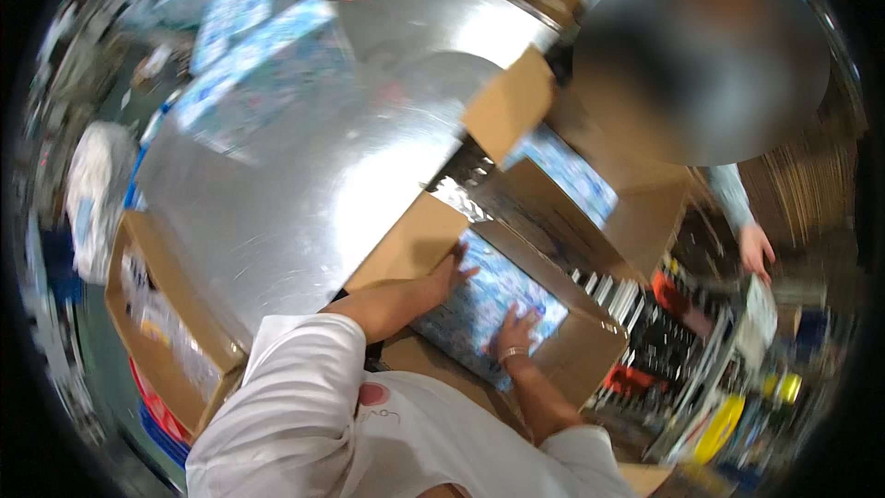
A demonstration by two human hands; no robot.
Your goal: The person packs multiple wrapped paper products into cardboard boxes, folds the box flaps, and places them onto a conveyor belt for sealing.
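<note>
A blue-and-white patterned flat pack lies inside an open cardboard box in front of me. My left hand is at the pack's upper left edge, fingers spread. Toward its lower right, my right hand rests on the surface, fingers apart. Neither hand is closed around anything. One raised flap of the box stands beside my left forearm. Motion blur hides the pack's finer detail.
Across from me, a co-worker stands by a second open box holding a similar pack. More patterned packs stand on the round metal table. A box with clear plastic sits left; racked items are right.
</note>
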